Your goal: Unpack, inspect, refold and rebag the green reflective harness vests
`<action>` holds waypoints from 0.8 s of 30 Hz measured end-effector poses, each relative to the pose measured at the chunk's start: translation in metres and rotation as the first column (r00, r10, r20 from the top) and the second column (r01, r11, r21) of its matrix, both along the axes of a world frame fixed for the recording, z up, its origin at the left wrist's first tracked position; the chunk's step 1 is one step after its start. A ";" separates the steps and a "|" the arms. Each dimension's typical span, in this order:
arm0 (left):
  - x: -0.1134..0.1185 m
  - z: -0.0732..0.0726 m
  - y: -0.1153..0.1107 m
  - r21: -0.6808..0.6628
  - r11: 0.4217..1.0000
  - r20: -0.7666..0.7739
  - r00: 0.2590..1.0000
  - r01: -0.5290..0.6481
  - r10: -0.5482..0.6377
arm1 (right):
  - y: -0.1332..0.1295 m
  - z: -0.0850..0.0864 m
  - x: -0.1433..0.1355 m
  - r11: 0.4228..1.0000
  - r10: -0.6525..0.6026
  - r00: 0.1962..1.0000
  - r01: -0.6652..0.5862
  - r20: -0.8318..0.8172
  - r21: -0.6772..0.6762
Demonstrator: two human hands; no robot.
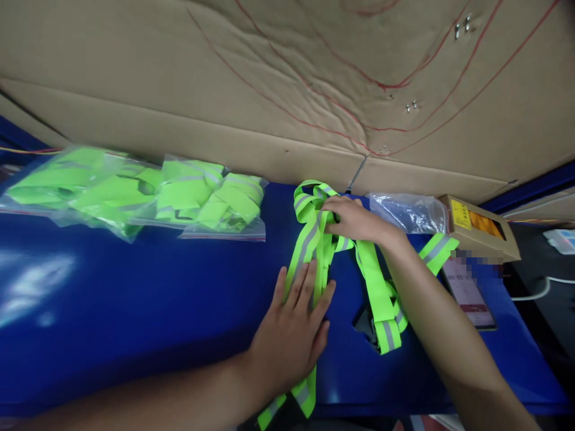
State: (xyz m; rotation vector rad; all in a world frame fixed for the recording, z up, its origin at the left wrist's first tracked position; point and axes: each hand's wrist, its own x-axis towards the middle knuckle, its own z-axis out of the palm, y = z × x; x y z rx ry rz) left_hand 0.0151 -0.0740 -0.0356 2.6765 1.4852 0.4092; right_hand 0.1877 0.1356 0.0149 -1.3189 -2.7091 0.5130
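- Across the middle of a glossy blue tabletop (157, 287) lies a fluorescent yellow-green webbing strap with a grey stripe (374, 281), looped at the far end and trailing to the near edge, where its lower ends pass out of clear view.
- Left hand (291, 338): palm down on the strap, fingers extended and slightly spread; the webbing beneath is hidden.
- Right hand (353, 218): fingers bent at the loops; the fingertips are partly concealed, so whether they pinch the webbing cannot be told.
- Beneath the right forearm, part of the strap is covered; a black piece, apparently plastic (366, 326), at its folded end is too dark to identify.
- Both forearms are cut off by the lower border.
- Tabletop, far left: clear plastic bags of folded yellow-green webbing (209, 209), overlapping; glare whitens the surface nearby.
- Tabletop, far right: a crumpled clear plastic bag (408, 212) beside a brown cardboard box with a yellow label (498, 239); nearer, a flat phone with a lit screen (471, 293), its upper end obscured by pixelation.
- Background: a brown cardboard panel (135, 48) bearing curved red lines and small metal fasteners.
- Right margin: a white cable (539, 293) on a dark surface (550, 320).
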 end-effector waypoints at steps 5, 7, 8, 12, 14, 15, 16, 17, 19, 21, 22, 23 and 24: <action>-0.001 0.001 0.005 -0.031 0.998 0.014 0.998 0.056 -0.056 | -0.002 0.013 0.006 0.988 0.149 0.987 -0.151 -0.056 -0.044; -0.002 0.001 0.007 -0.052 0.995 0.044 0.996 0.084 -0.082 | -0.005 0.016 0.000 0.990 0.136 0.986 -0.138 -0.101 -0.013; -0.002 0.000 0.007 -0.060 0.993 0.061 0.994 0.098 -0.094 | -0.007 0.016 -0.004 0.992 0.127 0.984 -0.128 -0.124 -0.002; -0.001 -0.001 0.006 -0.085 0.987 0.103 0.986 0.138 -0.129 | -0.011 0.011 -0.014 0.998 0.045 0.998 -0.043 -0.049 0.039; 0.000 -0.002 0.005 -0.089 0.985 0.107 0.985 0.149 -0.139 | -0.010 0.007 -0.014 0.997 -0.032 0.999 0.029 0.044 0.071; 0.000 -0.002 0.005 -0.089 0.985 0.105 0.985 0.147 -0.137 | -0.009 0.005 -0.014 0.994 -0.067 0.995 0.060 0.072 0.087; -0.001 -0.002 0.005 -0.086 0.986 0.103 0.986 0.141 -0.132 | -0.009 0.004 -0.014 0.991 -0.093 0.992 0.084 0.086 0.101; -0.001 -0.001 0.005 -0.081 0.988 0.099 0.988 0.130 -0.122 | -0.008 0.002 -0.014 0.988 -0.109 0.990 0.098 0.094 0.116; -0.002 0.000 0.006 -0.075 0.991 0.084 0.991 0.111 -0.105 | -0.008 0.000 -0.015 0.983 -0.131 0.984 0.114 0.117 0.146; -0.002 0.001 0.007 -0.070 0.993 0.067 0.993 0.098 -0.093 | -0.009 -0.002 -0.016 0.979 -0.149 0.978 0.125 0.146 0.164; -0.002 0.002 0.007 -0.067 0.993 0.059 0.994 0.093 -0.089 | -0.009 -0.002 -0.015 0.979 -0.150 0.976 0.125 0.156 0.161; -0.003 0.002 0.008 -0.063 0.994 0.053 0.995 0.088 -0.085 | -0.009 -0.001 -0.014 0.983 -0.142 0.977 0.119 0.158 0.143; -0.003 0.002 0.008 -0.058 0.995 0.050 0.995 0.085 -0.082 | -0.008 0.000 -0.012 0.989 -0.119 0.981 0.103 0.154 0.108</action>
